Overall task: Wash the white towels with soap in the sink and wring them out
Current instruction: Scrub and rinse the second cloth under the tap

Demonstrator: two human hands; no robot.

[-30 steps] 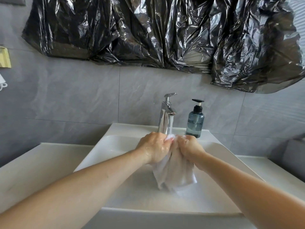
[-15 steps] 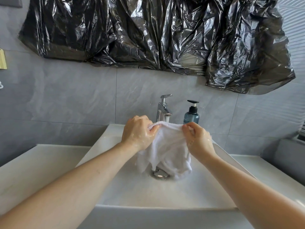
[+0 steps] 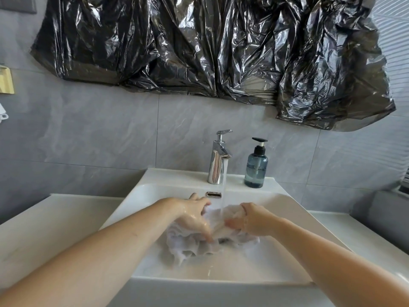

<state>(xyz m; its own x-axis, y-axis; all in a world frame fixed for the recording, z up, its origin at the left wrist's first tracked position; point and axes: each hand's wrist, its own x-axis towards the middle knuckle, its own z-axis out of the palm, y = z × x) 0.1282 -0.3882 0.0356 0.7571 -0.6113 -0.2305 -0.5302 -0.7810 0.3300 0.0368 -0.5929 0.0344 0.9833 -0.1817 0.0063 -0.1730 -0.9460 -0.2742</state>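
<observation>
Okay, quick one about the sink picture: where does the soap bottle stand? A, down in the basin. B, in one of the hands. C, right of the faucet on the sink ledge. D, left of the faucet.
C: the soap bottle stands upright on the back ledge of the sink, right of the faucet; neither hand touches it.

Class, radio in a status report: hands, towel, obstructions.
Left hand and right hand both grip towel. Towel down in sink, under running tap. Nothing in the way.
</observation>
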